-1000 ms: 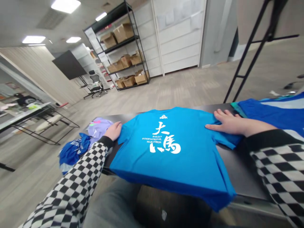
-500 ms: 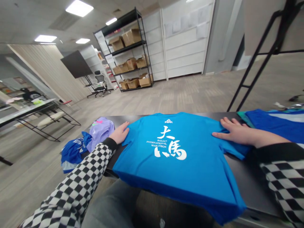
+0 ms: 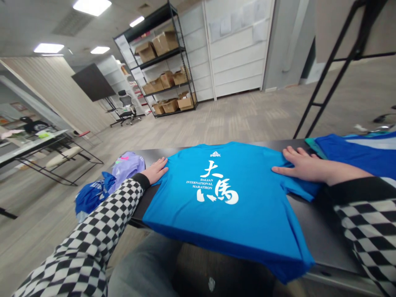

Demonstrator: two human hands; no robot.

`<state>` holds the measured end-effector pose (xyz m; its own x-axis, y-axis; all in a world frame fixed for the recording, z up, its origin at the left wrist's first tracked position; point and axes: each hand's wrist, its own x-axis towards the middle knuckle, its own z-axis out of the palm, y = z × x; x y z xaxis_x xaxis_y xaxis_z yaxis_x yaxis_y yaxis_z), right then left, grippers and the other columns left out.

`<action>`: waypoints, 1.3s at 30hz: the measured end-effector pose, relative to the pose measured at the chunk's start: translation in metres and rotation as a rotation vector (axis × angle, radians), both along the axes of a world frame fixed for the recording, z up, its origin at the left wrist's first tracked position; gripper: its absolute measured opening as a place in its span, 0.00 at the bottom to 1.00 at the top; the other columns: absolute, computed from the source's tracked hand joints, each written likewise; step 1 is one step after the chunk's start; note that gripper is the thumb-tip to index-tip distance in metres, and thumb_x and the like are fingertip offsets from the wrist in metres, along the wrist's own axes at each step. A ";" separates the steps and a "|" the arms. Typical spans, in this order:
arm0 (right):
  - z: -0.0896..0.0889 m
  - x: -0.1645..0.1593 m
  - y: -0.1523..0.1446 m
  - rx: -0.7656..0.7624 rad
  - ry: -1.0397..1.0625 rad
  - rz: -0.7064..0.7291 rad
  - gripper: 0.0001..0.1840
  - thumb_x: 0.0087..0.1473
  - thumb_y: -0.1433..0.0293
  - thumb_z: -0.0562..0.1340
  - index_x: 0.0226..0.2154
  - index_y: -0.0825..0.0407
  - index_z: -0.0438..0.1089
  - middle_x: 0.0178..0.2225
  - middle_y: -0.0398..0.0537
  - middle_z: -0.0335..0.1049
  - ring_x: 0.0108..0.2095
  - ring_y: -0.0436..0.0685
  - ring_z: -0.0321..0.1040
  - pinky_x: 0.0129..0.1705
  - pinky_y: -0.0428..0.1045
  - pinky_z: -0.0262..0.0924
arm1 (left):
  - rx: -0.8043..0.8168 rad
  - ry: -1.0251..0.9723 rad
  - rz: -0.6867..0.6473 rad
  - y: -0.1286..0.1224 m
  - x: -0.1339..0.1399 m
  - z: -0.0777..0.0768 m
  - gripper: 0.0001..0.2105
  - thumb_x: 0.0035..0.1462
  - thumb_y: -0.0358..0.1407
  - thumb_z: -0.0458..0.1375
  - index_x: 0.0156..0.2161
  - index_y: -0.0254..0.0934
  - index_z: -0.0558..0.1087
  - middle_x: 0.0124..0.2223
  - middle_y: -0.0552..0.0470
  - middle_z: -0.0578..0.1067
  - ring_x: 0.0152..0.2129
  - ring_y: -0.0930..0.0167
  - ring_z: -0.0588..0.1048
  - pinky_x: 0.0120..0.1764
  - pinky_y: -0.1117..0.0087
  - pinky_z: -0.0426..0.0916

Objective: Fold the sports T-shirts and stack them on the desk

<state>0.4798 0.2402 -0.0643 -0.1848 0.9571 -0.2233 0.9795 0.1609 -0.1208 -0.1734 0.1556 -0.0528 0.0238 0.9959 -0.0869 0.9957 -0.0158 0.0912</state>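
Note:
A bright blue T-shirt (image 3: pixel 173 198) with white lettering lies spread across the dark table (image 3: pixel 328 235), its collar toward the far edge. Its lower hem hangs over the near edge. My left hand (image 3: pixel 155 170) rests flat on the sleeve at the left, fingers stretched out. On the right sleeve lies my right hand (image 3: pixel 305 165), palm down with the thumb apart from the fingers. Neither hand grips the cloth. A few soft creases run through the shirt body.
At the table's left end are a crumpled lilac garment (image 3: pixel 128 167) and a crumpled dark blue one (image 3: pixel 93 192). More blue clothing (image 3: pixel 346 152) lies at the right end. Beyond the table stand a black metal frame (image 3: pixel 329 74) and a shelf with cardboard boxes (image 3: pixel 165 43).
My left hand has slid a little over the left sleeve. My right hand stays on the right sleeve. The whole view has shifted slightly.

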 end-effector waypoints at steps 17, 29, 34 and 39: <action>0.010 -0.010 -0.008 0.091 0.030 -0.001 0.65 0.62 0.29 0.53 0.83 0.58 0.50 0.84 0.68 0.40 0.83 0.84 0.34 0.80 0.80 0.40 | 0.012 0.062 -0.063 0.036 0.017 0.033 0.42 0.63 0.56 0.54 0.74 0.32 0.73 0.77 0.39 0.70 0.75 0.52 0.68 0.79 0.56 0.57; 0.009 -0.082 -0.017 0.199 0.114 0.257 0.46 0.75 0.42 0.46 0.82 0.51 0.56 0.83 0.61 0.48 0.83 0.77 0.43 0.80 0.79 0.40 | 0.000 -0.042 -0.219 0.100 0.174 0.009 0.40 0.74 0.55 0.44 0.82 0.35 0.58 0.84 0.41 0.54 0.82 0.55 0.54 0.80 0.48 0.50; 0.008 -0.080 -0.014 0.170 0.110 0.233 0.52 0.72 0.38 0.49 0.83 0.53 0.53 0.84 0.60 0.44 0.84 0.76 0.40 0.82 0.75 0.38 | 0.000 -0.008 -0.208 0.109 0.172 0.000 0.43 0.74 0.61 0.44 0.84 0.39 0.53 0.85 0.42 0.49 0.83 0.53 0.49 0.80 0.43 0.46; 0.008 -0.078 -0.009 0.166 0.136 0.214 0.55 0.70 0.35 0.51 0.83 0.52 0.52 0.84 0.59 0.45 0.83 0.78 0.40 0.82 0.75 0.38 | -0.007 0.029 -0.208 0.103 0.172 0.001 0.45 0.75 0.62 0.41 0.85 0.37 0.49 0.86 0.41 0.46 0.83 0.54 0.47 0.81 0.44 0.44</action>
<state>0.4022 0.2313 -0.0559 -0.4036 0.9145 -0.0265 0.8978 0.3903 -0.2038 -0.0015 0.2582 -0.0514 0.2266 0.9691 -0.0971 0.9732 -0.2212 0.0637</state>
